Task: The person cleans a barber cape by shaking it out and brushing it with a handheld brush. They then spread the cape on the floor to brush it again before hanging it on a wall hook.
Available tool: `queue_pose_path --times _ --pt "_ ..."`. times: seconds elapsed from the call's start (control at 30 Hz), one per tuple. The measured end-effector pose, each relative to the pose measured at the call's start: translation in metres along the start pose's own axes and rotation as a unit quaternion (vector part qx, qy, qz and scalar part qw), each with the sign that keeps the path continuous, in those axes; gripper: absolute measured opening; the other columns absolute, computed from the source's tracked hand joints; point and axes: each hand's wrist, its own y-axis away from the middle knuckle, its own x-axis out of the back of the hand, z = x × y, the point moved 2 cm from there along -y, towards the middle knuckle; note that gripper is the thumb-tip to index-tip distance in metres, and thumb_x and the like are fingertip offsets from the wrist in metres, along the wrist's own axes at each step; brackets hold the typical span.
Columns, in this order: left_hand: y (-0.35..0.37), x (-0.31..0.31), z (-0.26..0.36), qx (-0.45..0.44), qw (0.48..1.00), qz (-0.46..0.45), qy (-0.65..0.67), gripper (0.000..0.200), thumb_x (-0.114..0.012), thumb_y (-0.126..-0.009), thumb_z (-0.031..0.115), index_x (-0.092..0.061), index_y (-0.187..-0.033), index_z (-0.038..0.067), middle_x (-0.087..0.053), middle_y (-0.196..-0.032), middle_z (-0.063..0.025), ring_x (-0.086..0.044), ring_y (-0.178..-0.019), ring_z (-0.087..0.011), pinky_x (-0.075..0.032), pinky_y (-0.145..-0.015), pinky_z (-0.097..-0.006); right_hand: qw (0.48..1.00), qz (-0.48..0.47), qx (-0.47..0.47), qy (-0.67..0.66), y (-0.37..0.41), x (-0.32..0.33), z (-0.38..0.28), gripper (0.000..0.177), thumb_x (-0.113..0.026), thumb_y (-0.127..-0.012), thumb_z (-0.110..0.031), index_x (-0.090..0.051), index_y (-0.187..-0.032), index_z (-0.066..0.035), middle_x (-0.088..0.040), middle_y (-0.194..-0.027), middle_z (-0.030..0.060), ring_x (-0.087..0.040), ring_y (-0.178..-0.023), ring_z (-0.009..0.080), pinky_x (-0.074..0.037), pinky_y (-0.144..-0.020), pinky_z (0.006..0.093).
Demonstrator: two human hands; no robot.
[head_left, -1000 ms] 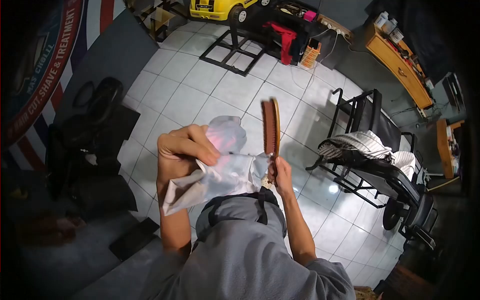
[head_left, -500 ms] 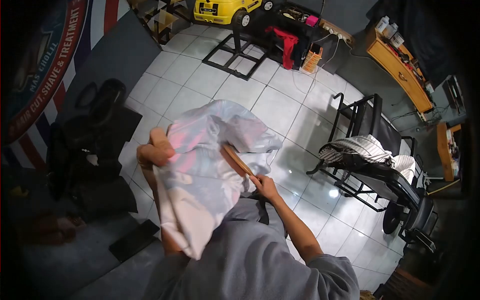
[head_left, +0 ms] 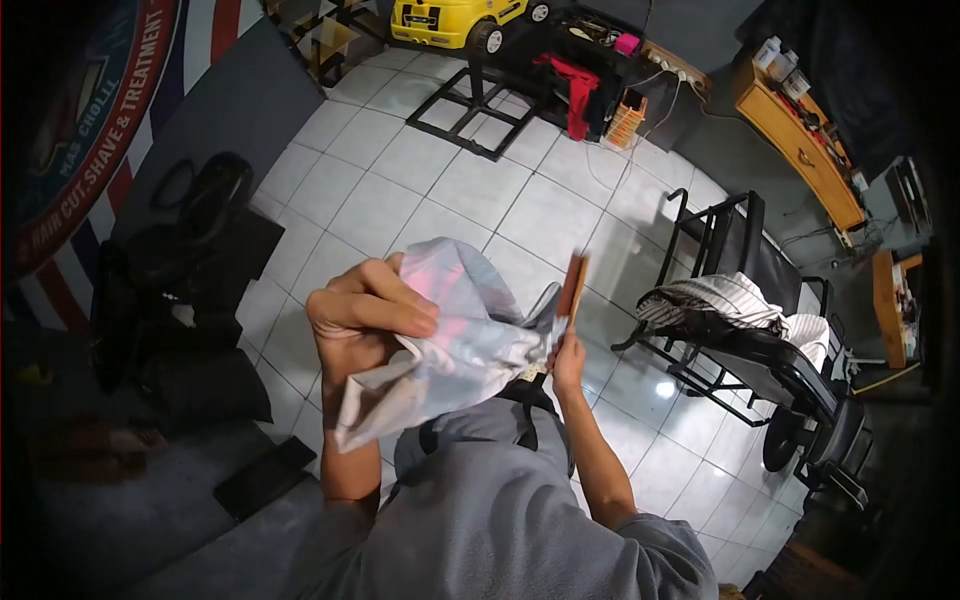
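My left hand is closed on a pale grey-blue cloth with pink patches, pinching it between thumb and fingers. The cloth hangs in bunched folds in front of my body, one corner drooping below the left wrist. In my right hand is a long, narrow wooden brush, its brown length pointing up and away from me. The far end of the cloth gathers right beside the right hand and overlaps the lower part of the brush.
A black barber chair stands to the right with a striped cloth over it. Ahead on the white tiled floor is a black metal frame carrying a yellow toy car. A wooden shelf with bottles hangs at the upper right.
The brush has moved from over the cloth to its right side and now points upward. The cloth has dropped and bunched smaller; my left hand has shifted slightly right.
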Motion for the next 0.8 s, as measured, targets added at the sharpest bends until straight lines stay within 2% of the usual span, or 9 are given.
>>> queue_pose_path --times 0.13,0.27,0.33,0.4,0.47,0.53,0.63,0.67,0.8 --pt "-0.005 -0.004 0.000 0.016 0.994 -0.103 -0.016 0.017 -0.074 -0.057 -0.005 -0.071 -0.071 0.002 -0.063 -0.071 -0.0095 -0.054 -0.062 -0.0145 -0.036 -0.057 -0.0231 0.946 -0.127 0.137 -0.264 0.068 -0.064 -0.116 0.041 -0.037 -0.095 -0.046 -0.037 -0.073 -0.011 -0.032 -0.058 -0.0018 -0.031 -0.044 0.0094 -0.028 -0.038 0.0258" --pt "-0.001 -0.012 -0.007 0.063 0.988 -0.138 0.026 0.011 -0.071 -0.064 -0.005 -0.069 -0.073 0.001 -0.063 -0.077 -0.0103 -0.057 -0.066 -0.0162 -0.042 -0.060 -0.0258 0.926 -0.208 0.312 0.039 0.075 -0.088 -0.152 0.023 -0.062 -0.086 -0.020 -0.046 -0.083 -0.004 -0.042 -0.069 -0.0001 -0.037 -0.057 0.0098 -0.034 -0.051 0.0238" --pt "0.004 -0.013 -0.009 0.124 0.981 -0.144 0.046 0.005 -0.069 -0.069 -0.003 -0.067 -0.074 0.000 -0.063 -0.080 -0.0109 -0.059 -0.071 -0.0175 -0.044 -0.064 -0.0271 0.914 -0.195 0.326 0.143 0.075 -0.095 -0.166 0.037 -0.078 -0.072 -0.020 -0.051 -0.089 0.000 -0.046 -0.081 0.0008 -0.041 -0.067 0.0104 -0.036 -0.058 0.0232" --pt "0.008 -0.008 -0.014 0.165 0.966 -0.184 0.077 0.003 -0.062 -0.079 0.001 -0.062 -0.077 -0.001 -0.062 -0.087 -0.0120 -0.060 -0.082 -0.0192 -0.047 -0.074 -0.0288 0.869 -0.199 0.420 0.171 0.075 -0.102 -0.179 0.043 -0.079 -0.069 -0.018 -0.051 -0.095 0.000 -0.042 -0.081 0.0007 -0.042 -0.067 0.0102 -0.036 -0.057 0.0232" --pt "0.013 -0.005 -0.016 0.202 0.955 -0.188 0.109 0.004 -0.060 -0.081 0.001 -0.060 -0.078 -0.001 -0.062 -0.089 -0.0126 -0.059 -0.086 -0.0194 -0.046 -0.078 -0.0291 0.880 -0.261 0.362 0.164 0.060 -0.099 -0.165 0.040 -0.078 -0.070 -0.016 -0.051 -0.094 0.000 -0.043 -0.078 0.0005 -0.042 -0.066 0.0098 -0.037 -0.057 0.0235" --pt "0.013 -0.003 -0.015 0.228 0.940 -0.234 0.101 0.003 -0.053 -0.085 0.000 -0.057 -0.084 -0.001 -0.062 -0.097 -0.0133 -0.058 -0.092 -0.0191 -0.044 -0.084 -0.0291 0.902 -0.365 0.189 0.132 0.046 -0.092 -0.146 0.033 -0.076 -0.072 -0.013 -0.050 -0.088 -0.001 -0.044 -0.076 0.0009 -0.042 -0.065 0.0096 -0.038 -0.058 0.0239" --pt "0.019 -0.003 -0.016 0.327 0.926 -0.180 0.057 0.007 -0.048 -0.088 0.000 -0.055 -0.089 0.000 -0.060 -0.104 -0.0125 -0.058 -0.095 -0.0185 -0.043 -0.085 -0.0282 0.902 -0.298 0.218 0.222 0.031 -0.086 -0.124 0.023 -0.068 -0.076 -0.006 -0.045 -0.079 -0.002 -0.044 -0.070 0.0014 -0.043 -0.064 0.0095 -0.040 -0.060 0.0240" --pt "0.025 0.000 -0.024 0.352 0.925 -0.127 0.071 0.013 -0.041 -0.092 0.003 -0.054 -0.093 0.000 -0.059 -0.108 -0.0109 -0.056 -0.094 -0.0153 -0.044 -0.084 -0.0265 0.906 -0.280 0.236 0.212 0.031 -0.084 -0.123 0.018 -0.057 -0.078 -0.001 -0.040 -0.073 -0.003 -0.043 -0.066 0.0015 -0.044 -0.065 0.0097 -0.040 -0.060 0.0239" --pt "0.034 0.009 -0.034 0.474 0.858 0.146 0.133 0.014 -0.040 -0.090 0.009 -0.053 -0.090 0.003 -0.055 -0.095 -0.0080 -0.052 -0.085 -0.0104 -0.043 -0.076 -0.0223 0.920 -0.222 0.272 0.173 0.024 -0.070 -0.122 0.008 -0.047 -0.079 0.001 -0.041 -0.076 -0.003 -0.045 -0.068 0.0004 -0.044 -0.063 0.0080 -0.040 -0.058 0.0230"
